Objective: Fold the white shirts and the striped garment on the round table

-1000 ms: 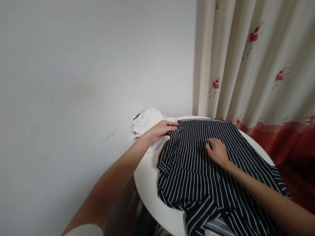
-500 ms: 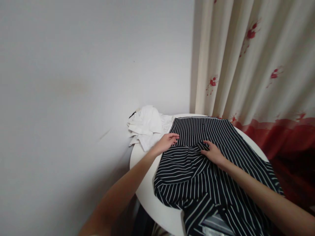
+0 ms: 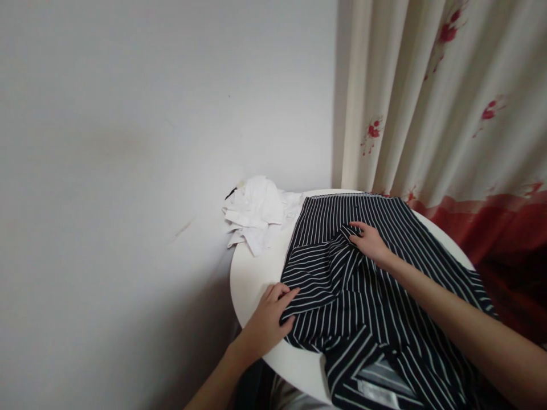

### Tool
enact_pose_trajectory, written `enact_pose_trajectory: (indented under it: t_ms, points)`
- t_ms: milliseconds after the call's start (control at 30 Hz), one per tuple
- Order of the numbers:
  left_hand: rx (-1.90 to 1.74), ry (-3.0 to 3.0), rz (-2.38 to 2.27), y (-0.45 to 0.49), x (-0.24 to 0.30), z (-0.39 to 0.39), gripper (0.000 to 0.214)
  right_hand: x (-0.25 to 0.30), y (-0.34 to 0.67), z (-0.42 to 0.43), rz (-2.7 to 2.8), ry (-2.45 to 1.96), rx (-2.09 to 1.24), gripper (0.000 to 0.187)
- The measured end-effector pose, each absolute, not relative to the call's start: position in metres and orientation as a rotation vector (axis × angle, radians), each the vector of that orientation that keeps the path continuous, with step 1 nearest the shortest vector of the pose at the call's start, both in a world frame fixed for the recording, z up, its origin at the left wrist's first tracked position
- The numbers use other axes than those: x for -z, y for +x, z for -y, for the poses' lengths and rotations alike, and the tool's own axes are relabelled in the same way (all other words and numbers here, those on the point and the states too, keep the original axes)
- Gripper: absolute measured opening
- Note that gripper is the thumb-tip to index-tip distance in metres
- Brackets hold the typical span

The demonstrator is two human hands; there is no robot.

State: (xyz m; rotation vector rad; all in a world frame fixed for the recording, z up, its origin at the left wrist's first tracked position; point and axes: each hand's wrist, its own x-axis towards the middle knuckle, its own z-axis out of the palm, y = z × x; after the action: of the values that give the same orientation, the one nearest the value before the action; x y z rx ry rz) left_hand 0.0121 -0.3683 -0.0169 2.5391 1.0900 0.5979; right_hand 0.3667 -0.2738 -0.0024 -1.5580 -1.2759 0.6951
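Observation:
A black shirt with white stripes [image 3: 367, 307] lies spread over a round white table [image 3: 252, 273], its far part flat and its left side folded inward. My right hand [image 3: 370, 244] pinches a bunched piece of the cloth near the middle, raising a small peak with creases around it. At the garment's left edge, my left hand [image 3: 271, 316] rests with thumb and fingers apart, the fingertips touching the fold. The collar with a pale label [image 3: 378, 393] shows at the near end.
A crumpled white cloth [image 3: 256, 210] sits at the table's far left, against the pale wall [image 3: 171, 142]. A cream curtain with red flowers and a red lower band [image 3: 448, 131] hangs behind the table on the right.
My left hand has moved nearer and down along the shirt's left edge. My right hand has shifted slightly away from me, pulling the bunched cloth up with it.

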Motion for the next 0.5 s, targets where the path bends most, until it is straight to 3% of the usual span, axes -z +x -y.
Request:
enact_pose_trajectory:
  t_ms: [133,333,500]
  points:
    - [-0.732,2.547,-1.211,0.009,0.027,0.381,0.078,0.008,0.365,0.273,1.255,-1.562,-0.739,0.055]
    - [-0.911,2.471,-1.42,0.003,0.034,0.389,0.049,0.007,0.377,0.267,1.285,-1.526,-0.574,0.044]
    - [-0.914,2.459,-1.38,-0.006,0.047,0.396,0.046,0.028,0.393,0.27,1.395,-1.66,-0.594,0.048]
